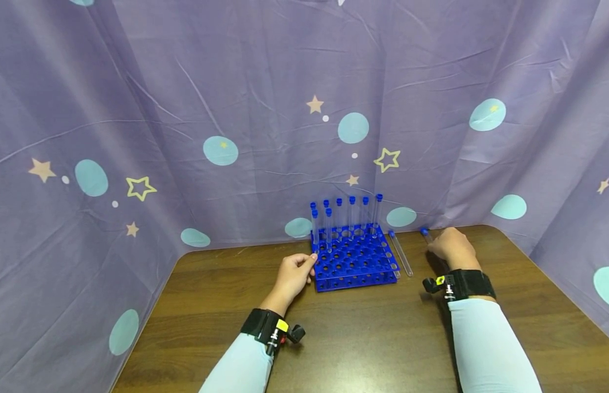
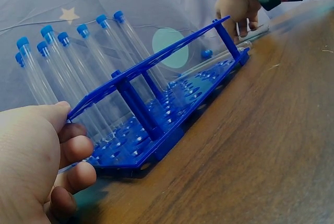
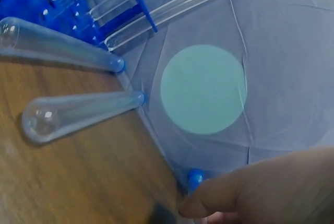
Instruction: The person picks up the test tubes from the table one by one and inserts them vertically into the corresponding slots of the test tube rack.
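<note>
A blue test tube rack (image 1: 353,262) stands on the table, with several clear, blue-capped test tubes upright in its back and left holes. My left hand (image 1: 293,274) grips the rack's left edge, thumb on the top plate and fingers curled below it. To the right of the rack, my right hand (image 1: 453,246) pinches a test tube lying by the curtain. Its blue cap (image 3: 195,178) pokes out past the fingers, while the hand hides most of its glass in the head view. Between rack and right hand lies another capped test tube (image 1: 401,254).
Close along the rack's right side is one more lying test tube (image 3: 62,46). A purple curtain (image 1: 265,136) with stars and blue spots hangs right behind the back edge of the brown wooden table (image 1: 363,338). Both wrists wear black straps with small cameras.
</note>
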A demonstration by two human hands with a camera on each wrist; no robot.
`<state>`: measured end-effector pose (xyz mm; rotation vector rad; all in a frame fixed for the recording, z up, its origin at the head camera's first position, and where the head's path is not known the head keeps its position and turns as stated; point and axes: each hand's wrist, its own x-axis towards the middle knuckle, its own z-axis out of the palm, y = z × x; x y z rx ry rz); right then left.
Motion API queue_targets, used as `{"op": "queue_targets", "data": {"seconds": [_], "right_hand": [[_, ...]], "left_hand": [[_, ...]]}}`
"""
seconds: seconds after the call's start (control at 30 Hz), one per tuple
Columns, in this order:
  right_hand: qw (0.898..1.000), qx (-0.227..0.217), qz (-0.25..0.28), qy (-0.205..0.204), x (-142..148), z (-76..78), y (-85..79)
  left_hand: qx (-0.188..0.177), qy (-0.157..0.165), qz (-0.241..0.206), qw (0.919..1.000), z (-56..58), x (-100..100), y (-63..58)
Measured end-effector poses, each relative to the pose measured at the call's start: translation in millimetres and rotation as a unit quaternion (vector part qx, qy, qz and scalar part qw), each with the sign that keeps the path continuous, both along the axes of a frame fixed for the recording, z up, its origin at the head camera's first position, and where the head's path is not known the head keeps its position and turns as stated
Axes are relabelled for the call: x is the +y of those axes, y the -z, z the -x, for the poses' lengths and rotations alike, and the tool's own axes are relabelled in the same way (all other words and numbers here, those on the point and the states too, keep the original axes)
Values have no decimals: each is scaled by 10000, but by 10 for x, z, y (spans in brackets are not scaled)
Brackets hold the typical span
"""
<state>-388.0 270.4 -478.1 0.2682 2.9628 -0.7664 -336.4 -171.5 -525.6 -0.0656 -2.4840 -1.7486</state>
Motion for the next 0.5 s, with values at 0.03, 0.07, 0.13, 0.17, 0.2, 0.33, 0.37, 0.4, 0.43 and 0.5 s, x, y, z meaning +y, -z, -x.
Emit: {"op": "queue_targets", "data": {"seconds": [0.03,0.07,0.13,0.17,0.2,0.33,0.37,0.4,0.43,0.5], "right_hand": [[10000,27,46,-7,-3,6,-3],[9999,62,106,-26,-7,14,-10],[9988,313,349,-158,88,146,131],[9981,403,424,-183,81,156,120],[9972,538,466,-233,73,165,104],[9933,954,559,-335,-92,47,-145],[9920,1062,589,-353,-121,29,-190],[9907,1146,627,-390,-146,18,-228],[9899,1174,683,-408,-172,11,-264],[9883,1227,799,-426,-234,-7,-336]], "left_hand": [[7,3,-14,10000,-2,1,0],[5,2,-27,10000,-1,2,-3],[5,-1,-43,10000,-1,4,-5],[6,-2,-51,10000,0,4,-4],[7,4,-58,10000,1,3,-4],[21,34,-76,10000,-1,2,-3],[37,49,-84,9999,0,2,-2],[49,59,-93,9999,-1,2,-1],[60,67,-100,9999,-1,2,-1],[76,78,-116,9999,-2,2,-1]]}}
